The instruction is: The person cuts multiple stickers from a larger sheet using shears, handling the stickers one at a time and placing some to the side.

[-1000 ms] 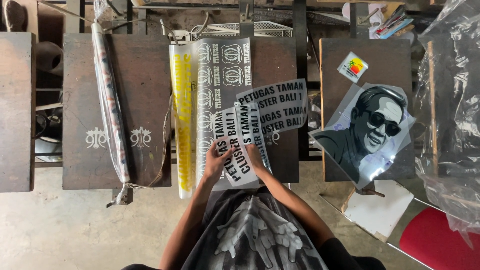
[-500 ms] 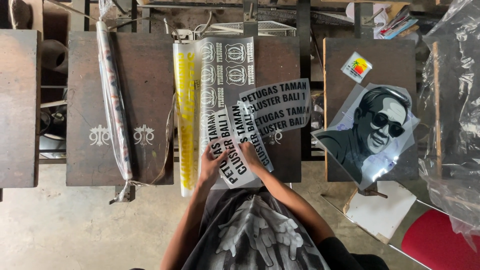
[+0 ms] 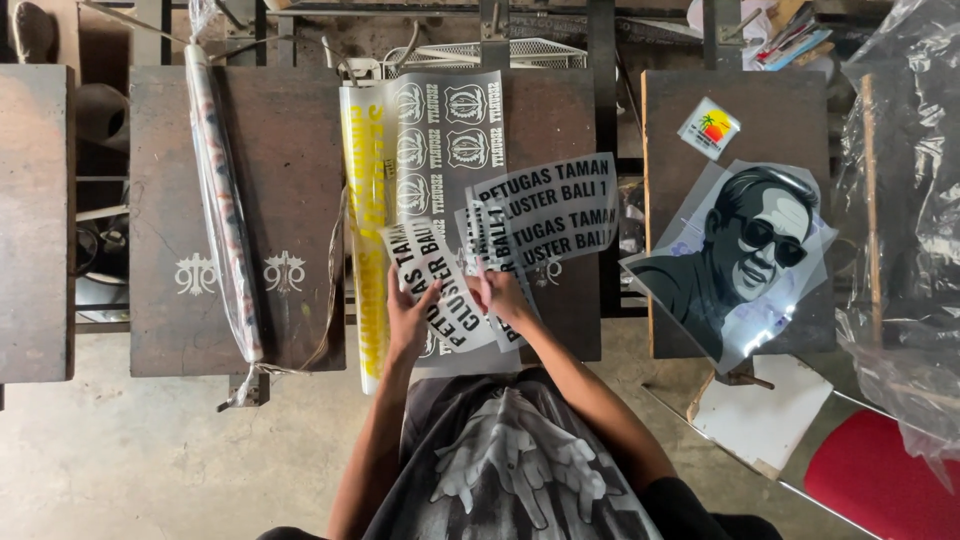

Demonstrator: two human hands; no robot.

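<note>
Both hands grip one lettered film strip [image 3: 440, 285] at the near edge of the middle platen [image 3: 560, 130]; the left hand [image 3: 408, 320] pinches its lower end, the right hand [image 3: 500, 295] its right edge; its long axis slants away leftward; more lettered strips [image 3: 550, 215] fan rightward over the platen, nearer the right hand.
</note>
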